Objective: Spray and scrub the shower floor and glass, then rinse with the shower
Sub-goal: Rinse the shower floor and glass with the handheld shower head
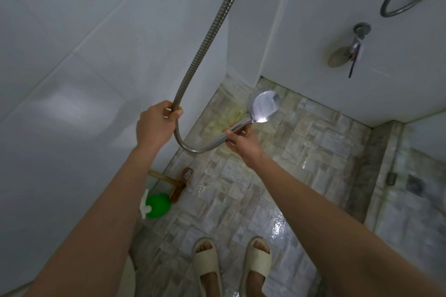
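Left grip (156, 125) curled round the metal hose (210, 31), raised beside the left wall. Right grip (243, 144) pinches the handle of the shower head (264, 106), held over the far left corner of the tiled floor (313, 152). Floor wet, glinting. Green spray bottle (158, 206) and wooden brush (181, 184) lie side by side at the floor's left edge. Pale slippers (207, 263) at the near edge.

Bare left hand (154, 125), right hand (243, 143), forearms (108, 200); cream open-toe slides (208, 261) on feet (261, 246)
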Available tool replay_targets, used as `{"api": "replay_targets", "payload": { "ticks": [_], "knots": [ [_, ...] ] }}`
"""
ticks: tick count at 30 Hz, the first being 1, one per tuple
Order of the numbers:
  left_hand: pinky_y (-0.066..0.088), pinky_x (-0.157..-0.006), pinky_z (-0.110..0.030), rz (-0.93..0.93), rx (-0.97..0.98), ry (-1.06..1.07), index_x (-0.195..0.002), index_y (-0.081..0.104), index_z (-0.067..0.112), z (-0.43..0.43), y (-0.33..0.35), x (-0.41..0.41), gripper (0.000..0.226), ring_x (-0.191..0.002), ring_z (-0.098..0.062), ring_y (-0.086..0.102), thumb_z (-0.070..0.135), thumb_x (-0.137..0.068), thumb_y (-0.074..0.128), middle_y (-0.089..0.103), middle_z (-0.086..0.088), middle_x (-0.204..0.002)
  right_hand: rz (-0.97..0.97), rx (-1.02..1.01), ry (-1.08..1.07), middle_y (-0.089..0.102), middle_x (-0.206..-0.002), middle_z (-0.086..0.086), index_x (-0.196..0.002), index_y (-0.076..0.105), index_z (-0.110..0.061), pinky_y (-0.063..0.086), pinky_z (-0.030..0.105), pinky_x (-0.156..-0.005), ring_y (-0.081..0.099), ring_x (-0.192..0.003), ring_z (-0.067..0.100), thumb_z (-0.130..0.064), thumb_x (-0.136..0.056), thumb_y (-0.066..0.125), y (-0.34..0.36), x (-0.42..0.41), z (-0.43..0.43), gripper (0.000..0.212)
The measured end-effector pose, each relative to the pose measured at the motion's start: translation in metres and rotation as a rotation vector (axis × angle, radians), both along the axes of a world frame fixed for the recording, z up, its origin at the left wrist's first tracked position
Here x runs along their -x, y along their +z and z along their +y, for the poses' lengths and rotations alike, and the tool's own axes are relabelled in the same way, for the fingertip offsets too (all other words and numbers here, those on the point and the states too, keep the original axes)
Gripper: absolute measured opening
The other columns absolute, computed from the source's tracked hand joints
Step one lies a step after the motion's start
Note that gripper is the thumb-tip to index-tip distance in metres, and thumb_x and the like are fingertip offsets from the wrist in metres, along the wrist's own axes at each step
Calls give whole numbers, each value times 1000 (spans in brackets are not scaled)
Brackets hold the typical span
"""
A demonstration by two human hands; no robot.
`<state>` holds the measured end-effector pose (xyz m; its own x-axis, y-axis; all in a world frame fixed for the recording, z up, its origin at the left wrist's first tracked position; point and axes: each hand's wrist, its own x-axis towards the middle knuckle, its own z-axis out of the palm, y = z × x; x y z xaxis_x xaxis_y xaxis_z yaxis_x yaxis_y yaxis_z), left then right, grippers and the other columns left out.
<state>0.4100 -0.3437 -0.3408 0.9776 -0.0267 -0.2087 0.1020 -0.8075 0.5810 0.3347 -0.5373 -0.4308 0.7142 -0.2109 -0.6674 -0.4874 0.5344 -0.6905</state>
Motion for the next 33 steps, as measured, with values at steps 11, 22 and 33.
{"api": "replay_targets", "payload": {
  "ticks": [11, 22, 33],
  "knots": [
    [48, -77, -28, -23, 101, -34, -100, 71, 32, 32, -1, 1, 13, -87, -17, 66, 36, -93, 61, 74, 5, -92, 232, -470, -228, 65, -99, 11, -115, 52, -3, 59, 24, -59, 68, -77, 16, -2, -93, 58, -31, 67, 103, 24],
    [50, -80, -30, 24, 107, -153, -97, 70, 33, 18, -4, 12, 10, -86, -16, 67, 37, -93, 61, 73, 6, -91, 343, -650, -670, 66, -80, 12, -90, 57, 1, 59, 29, -52, 67, -72, 21, 2, -92, 56, -42, 134, 117, 2],
    [49, -82, -29, 55, 76, -206, -104, 72, 28, -2, -14, 13, 20, -91, -15, 69, 41, -92, 62, 76, 4, -97, 257, -671, -897, 70, -58, 6, -84, 55, -2, 59, 29, -51, 70, -53, 14, 1, -95, 50, -47, 153, 96, 12]
  ]
}}
